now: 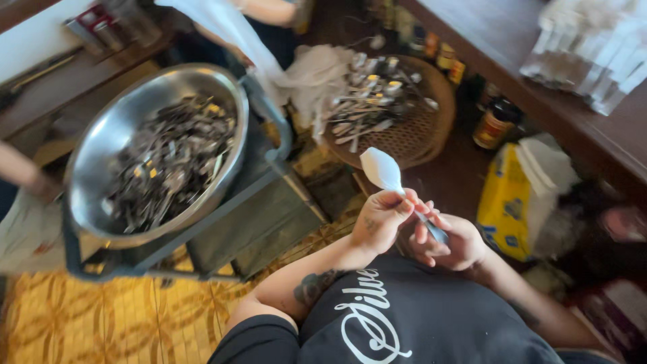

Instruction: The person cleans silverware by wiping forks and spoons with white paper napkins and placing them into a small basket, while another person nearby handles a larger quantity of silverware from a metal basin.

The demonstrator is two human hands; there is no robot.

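My left hand (381,217) pinches a white paper sleeve (381,168) that covers the upper end of a piece of cutlery. My right hand (450,240) grips the metal handle (431,228) of that same piece just below, the two hands touching. A large steel bowl (101,141) full of dark metal cutlery sits tilted on a grey cart to my left. A round wicker basket (418,131) holding more cutlery and a white cloth (317,77) lies ahead of my hands.
A yellow packet with white napkins (515,195) stands to the right, beside a dark jar (493,124). Another person in white (229,20) stands beyond the bowl; a forearm (20,172) shows at the left edge. A wooden table (512,47) carries wrapped white packets (593,54).
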